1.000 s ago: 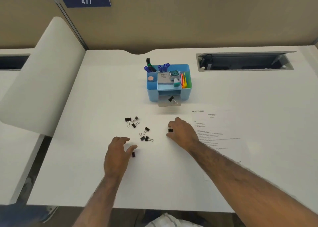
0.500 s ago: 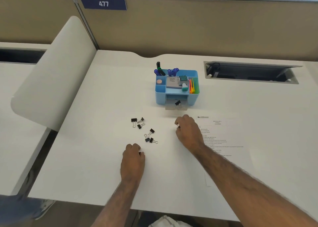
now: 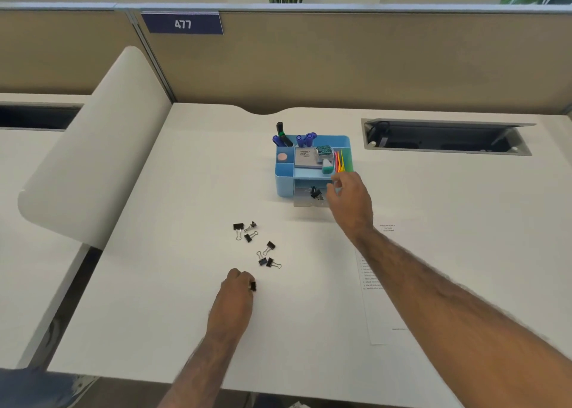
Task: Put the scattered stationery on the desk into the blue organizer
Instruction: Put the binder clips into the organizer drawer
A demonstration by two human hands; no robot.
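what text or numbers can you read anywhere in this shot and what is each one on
"477": white digits on the blue sign on the partition.
"camlin": top line on the grey box in the blue organizer; smaller lines beneath unreadable.
Printed sheet on the desk: text too small to read.

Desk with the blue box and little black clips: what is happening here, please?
A person is tidying binder clips into the blue organizer. The right hand is at its open front drawer, where one clip lies; whether this hand holds anything is unclear. The left hand pinches a black clip. Six loose clips lie on the desk.
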